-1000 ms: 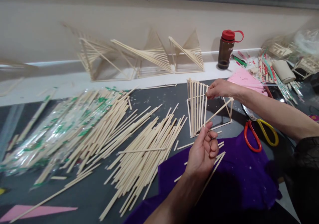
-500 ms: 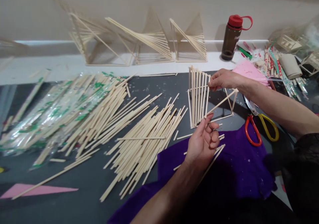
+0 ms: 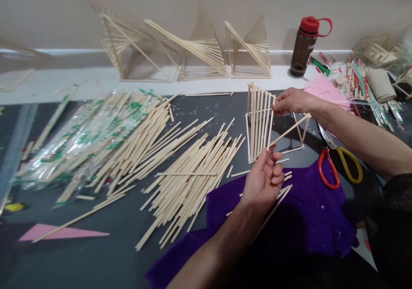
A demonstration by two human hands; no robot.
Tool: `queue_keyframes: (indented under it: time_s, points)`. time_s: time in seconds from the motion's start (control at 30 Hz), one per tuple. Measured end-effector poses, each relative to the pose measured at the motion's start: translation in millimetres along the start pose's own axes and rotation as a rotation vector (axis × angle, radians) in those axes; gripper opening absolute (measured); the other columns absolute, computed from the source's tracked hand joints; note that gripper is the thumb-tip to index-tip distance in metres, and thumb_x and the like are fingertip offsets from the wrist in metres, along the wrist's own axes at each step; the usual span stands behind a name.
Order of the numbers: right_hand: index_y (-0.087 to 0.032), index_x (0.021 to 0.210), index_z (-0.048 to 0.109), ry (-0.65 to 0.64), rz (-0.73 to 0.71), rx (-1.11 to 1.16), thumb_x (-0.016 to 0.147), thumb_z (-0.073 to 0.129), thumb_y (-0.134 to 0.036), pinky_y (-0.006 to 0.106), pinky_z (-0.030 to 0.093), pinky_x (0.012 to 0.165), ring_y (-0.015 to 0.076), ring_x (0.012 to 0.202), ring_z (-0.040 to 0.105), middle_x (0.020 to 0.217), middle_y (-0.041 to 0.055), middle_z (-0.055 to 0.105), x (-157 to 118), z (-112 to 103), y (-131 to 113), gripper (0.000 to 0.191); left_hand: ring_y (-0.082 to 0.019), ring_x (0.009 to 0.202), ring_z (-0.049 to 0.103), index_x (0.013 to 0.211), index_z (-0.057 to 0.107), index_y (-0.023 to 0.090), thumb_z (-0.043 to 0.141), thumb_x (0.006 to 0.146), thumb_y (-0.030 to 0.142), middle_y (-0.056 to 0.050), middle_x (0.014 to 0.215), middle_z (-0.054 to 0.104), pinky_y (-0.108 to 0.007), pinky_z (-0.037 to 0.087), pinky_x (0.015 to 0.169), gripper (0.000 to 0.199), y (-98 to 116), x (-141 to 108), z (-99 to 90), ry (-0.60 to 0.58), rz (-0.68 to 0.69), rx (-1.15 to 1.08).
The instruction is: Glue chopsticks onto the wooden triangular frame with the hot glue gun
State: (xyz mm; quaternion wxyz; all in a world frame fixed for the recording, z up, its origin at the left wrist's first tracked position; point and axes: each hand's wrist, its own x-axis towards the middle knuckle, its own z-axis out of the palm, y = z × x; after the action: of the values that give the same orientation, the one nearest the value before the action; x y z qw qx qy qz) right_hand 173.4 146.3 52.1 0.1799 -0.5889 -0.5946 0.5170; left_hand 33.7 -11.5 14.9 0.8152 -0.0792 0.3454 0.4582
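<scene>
A small frame of thin wooden sticks (image 3: 254, 121) stands on the dark table, with a fan of several slats along its left side. My right hand (image 3: 291, 101) pinches the upper end of the rightmost stick (image 3: 271, 124). Lower down, my left hand (image 3: 264, 175) has thumb and forefinger closed at that stick's bottom end, its other fingers curled loosely. A slanted stick of the frame runs from near the left fingertips up to a corner below my right wrist. Fingers hide both contact points.
Loose sticks (image 3: 189, 186) lie in a heap left of my hands, beside plastic-wrapped sticks (image 3: 93, 139). Scissors (image 3: 328, 169) and purple cloth (image 3: 309, 212) are at the right. Finished twisted stick models (image 3: 206, 51) and a bottle (image 3: 302, 49) stand along the wall.
The view has swung slightly left, so everything sits a little farther right. Both hands keep nearly the same hold on the stick frame.
</scene>
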Motion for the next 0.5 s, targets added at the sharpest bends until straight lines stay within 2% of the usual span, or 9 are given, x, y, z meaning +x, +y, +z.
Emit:
queue_keyframes:
  time_s: [0.17,0.27,0.5]
  points:
    - [-0.016,0.054,0.062,-0.02,-0.006,0.008,0.079,0.067,-0.007,0.017,0.05,0.059,0.0074,0.055,0.058,0.058,0.0009,0.065,-2.1,0.5,-0.4,0.027,-0.002,0.036,0.034,0.096,0.06,0.013,0.042,0.101,0.023,0.004,0.061,0.056,-0.011,0.024,0.031,0.021,0.1,-0.8,1.1,0.015,0.011,0.011]
    - [-0.016,0.054,0.062,-0.027,-0.027,0.014,0.077,0.068,-0.006,0.018,0.05,0.06,0.0069,0.055,0.057,0.059,0.0006,0.065,-2.2,0.9,0.8,0.026,-0.001,0.035,0.033,0.095,0.06,0.013,0.049,0.098,0.021,0.004,0.062,0.054,-0.011,0.023,0.031,0.014,0.4,0.2,0.7,0.018,0.007,0.035]
    - [-0.015,0.052,0.062,-0.046,-0.045,0.074,0.079,0.066,-0.006,0.019,0.048,0.06,0.0064,0.054,0.057,0.058,0.0001,0.064,2.8,2.0,7.0,0.029,-0.002,0.036,0.034,0.097,0.061,0.012,0.046,0.099,0.02,0.004,0.061,0.054,-0.011,0.024,0.031,0.016,1.7,2.0,-3.1,0.014,0.01,0.042]
